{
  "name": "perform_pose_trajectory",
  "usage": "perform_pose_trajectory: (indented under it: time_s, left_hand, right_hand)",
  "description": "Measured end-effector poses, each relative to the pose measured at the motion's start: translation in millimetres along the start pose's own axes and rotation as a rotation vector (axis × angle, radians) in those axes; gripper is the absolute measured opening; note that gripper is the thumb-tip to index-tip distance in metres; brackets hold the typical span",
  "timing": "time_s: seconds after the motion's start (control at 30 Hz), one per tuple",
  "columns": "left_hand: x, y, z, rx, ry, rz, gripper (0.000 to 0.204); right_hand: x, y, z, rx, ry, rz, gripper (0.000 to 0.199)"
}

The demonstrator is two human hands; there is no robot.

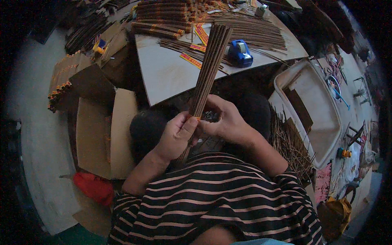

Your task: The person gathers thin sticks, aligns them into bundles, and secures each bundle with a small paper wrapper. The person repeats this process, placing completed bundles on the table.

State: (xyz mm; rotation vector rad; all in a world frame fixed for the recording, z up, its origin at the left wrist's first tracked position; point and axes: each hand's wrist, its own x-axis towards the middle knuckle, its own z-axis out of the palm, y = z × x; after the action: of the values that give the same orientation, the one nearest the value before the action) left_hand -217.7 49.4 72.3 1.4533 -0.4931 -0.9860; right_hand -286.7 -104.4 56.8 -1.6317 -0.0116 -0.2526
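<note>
A bundle of brown incense sticks [210, 69] stands tilted in front of my body, its upper end leaning to the right over the table edge. My left hand [176, 136] is closed around the lower part of the bundle, with the thumb pressed on its front. My right hand [225, 120] is closed at the same spot from the right, thumb and fingers meeting at the bundle. A thin orange band [197, 118] shows around the sticks between the two thumbs. The lower ends of the sticks are mostly hidden behind my left hand.
On the white table [157, 77] lie loose sticks [257, 30], red-and-yellow paper labels [190, 61], a blue tape dispenser [241, 53] and stacked banded bundles [163, 16]. An opened cardboard box [94, 139] stands left, a white plastic tub [326, 122] right, beside scattered thin sticks [290, 147].
</note>
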Motion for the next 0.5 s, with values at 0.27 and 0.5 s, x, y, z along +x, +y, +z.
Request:
perform_pose_trajectory:
  time_s: [0.27, 0.5]
  left_hand:
    - [81.7, 6.5, 3.6, -0.058, 0.046, 0.096, 0.026]
    - [203.4, 29.1, 18.1, -0.028, -0.165, 0.185, 0.034]
  right_hand:
    - [49.9, 51.6, -142.8, -0.455, 0.547, 0.187, 0.027]
    - [90.9, 91.4, -223.6, -0.396, 0.352, 0.617, 0.028]
